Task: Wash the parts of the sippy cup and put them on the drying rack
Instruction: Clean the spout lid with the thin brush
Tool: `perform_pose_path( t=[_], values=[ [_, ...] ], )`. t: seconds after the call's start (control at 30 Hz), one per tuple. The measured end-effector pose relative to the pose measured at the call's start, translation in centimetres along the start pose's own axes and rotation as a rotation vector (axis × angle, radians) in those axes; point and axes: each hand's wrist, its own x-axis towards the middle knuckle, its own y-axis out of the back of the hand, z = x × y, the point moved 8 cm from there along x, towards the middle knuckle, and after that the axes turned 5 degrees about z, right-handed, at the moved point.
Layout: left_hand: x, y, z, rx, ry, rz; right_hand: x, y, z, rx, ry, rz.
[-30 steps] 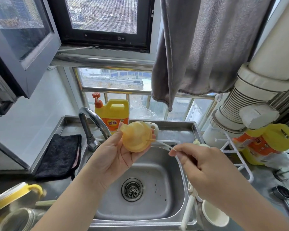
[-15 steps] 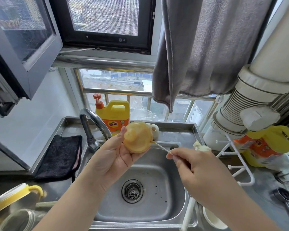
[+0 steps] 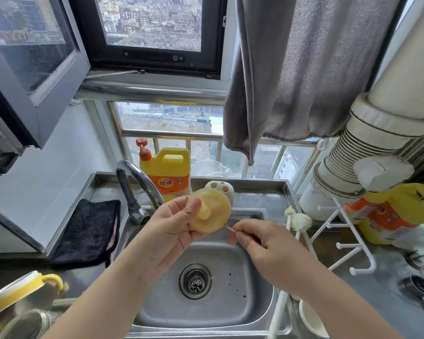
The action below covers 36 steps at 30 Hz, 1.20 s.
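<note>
At the near left edge of the worktop [image 3: 367,287] stands the sippy cup's yellow-handled collar [image 3: 22,292], set aside, with a clear vessel [image 3: 22,324] just in front of it, probably the cup body. Over the steel sink [image 3: 206,302] both forearms reach forward. The right hand [image 3: 262,243] pinches a thin straw brush [image 3: 229,228] between thumb and forefinger, the other fingers curled; the brush tip meets the lower edge of the yellow silicone lid [image 3: 211,210]. The left hand [image 3: 171,228] holds this lid above the basin, thumb on its face and fingers curled behind it. Right of the sink lie a long white bottle brush [image 3: 300,222] and the white pegged drying rack [image 3: 345,245], whose pegs carry nothing; a white cup-like piece [image 3: 311,319] sits below the brush handle. A dark cloth [image 3: 88,231] lies on the left. Farther back come the faucet [image 3: 132,182], not visibly running, a white holed holder [image 3: 220,189] behind the lid, and a yellow detergent jug [image 3: 167,174] at the window. The step in hand appears to be scrubbing the lid's narrow opening with the fine brush. The next move probably calls for working the bristles through that opening while the left hand keeps a firm hold, then rinsing under the faucet before the lid goes to the rack.
</note>
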Motion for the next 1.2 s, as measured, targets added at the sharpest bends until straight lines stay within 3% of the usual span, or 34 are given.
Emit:
perform_pose_path(
  t=[0.13,0.27,0.33,0.5,0.63,0.83,1.07,1.2],
  values=[
    [0.0,0.0,0.1,0.174,-0.101,0.005,0.7,-0.7,0.7,0.1,-0.05,0.022],
    [-0.8,-1.4,0.2,0.614,-0.324,-0.072,1.0,-1.5,1.5,0.274,-0.148,0.027],
    [-1.0,-1.7,-0.2,0.705,-0.38,-0.084,0.9,-1.7,1.5,0.394,-0.197,0.016],
    [-0.1,-0.1,0.5,0.487,-0.361,-0.026,0.8,-2.4,1.7,0.551,-0.22,-0.027],
    [0.3,0.7,0.5,0.412,-0.316,0.036,0.5,-1.1,1.4,0.299,-0.083,0.009],
    [0.3,0.1,0.1,0.474,-0.294,-0.007,0.2,0.0,0.8,-0.013,0.002,0.045],
    [-0.4,-1.6,-0.2,0.697,-0.312,-0.046,1.3,-0.4,1.1,0.121,-0.023,0.12],
    [-0.3,-0.3,0.6,0.543,-0.291,0.056,0.5,-0.5,1.5,0.066,-0.001,0.096]
  ],
)
